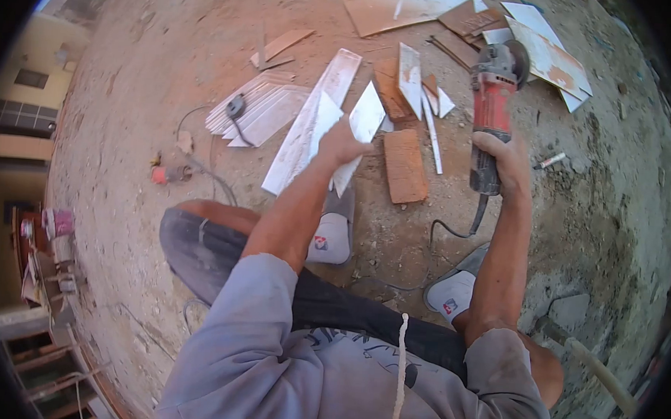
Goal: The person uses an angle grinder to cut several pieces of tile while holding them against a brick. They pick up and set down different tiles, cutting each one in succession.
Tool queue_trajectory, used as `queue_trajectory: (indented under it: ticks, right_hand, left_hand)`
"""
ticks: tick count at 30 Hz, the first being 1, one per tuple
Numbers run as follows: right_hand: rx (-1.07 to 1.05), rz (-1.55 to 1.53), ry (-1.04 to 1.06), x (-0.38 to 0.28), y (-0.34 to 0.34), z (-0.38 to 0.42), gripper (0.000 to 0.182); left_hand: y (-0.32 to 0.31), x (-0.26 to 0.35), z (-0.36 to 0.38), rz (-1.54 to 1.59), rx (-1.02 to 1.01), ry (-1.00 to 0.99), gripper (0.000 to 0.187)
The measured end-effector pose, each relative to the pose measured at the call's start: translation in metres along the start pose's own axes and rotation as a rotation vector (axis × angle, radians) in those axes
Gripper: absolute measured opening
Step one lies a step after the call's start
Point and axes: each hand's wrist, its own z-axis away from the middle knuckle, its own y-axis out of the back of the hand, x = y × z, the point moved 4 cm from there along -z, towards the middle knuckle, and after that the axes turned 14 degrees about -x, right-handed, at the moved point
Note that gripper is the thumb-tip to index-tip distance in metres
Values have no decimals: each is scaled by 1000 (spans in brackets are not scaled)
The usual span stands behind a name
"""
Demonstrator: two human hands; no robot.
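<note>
In my right hand (pixel 507 160) is a red and black angle grinder (pixel 495 104), its fingers wrapped round the rear body. The grinder's disc (pixel 518 63) points away from me, up off the ground, and a cord runs from its back end. My left hand (pixel 343 142) is closed on a pointed white tile piece (pixel 367 113) that slants past the fingers on both sides. Beneath that hand lies a long white tile strip (pixel 336 79). Just right of it, an orange brick (pixel 405 166) rests on the dirt. The left fingertips are partly hidden.
Thin white tile strips (pixel 268 112) lie stacked at left, with a black plug (pixel 236 107) on top. Larger tile pieces (pixel 545 53) and brown boards (pixel 470 22) sit farther off. A marker (pixel 550 160) lies at right. The grinder's cord (pixel 430 250) loops between my feet.
</note>
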Motion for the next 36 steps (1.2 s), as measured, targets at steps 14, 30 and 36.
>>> queue_trajectory:
  ticks: [14,30,36]
  right_hand:
    - [-51,-210,94,5,34,16,32]
    - [128,-184,52,-17,28,50,36]
    - [151,-165,35,-16,15,52,37]
  left_hand:
    - [305,-111,287,-252,597,18,69]
    - [-70,-385,427,304,360,792,90]
    - [-83,-408,414,372,384,741,106]
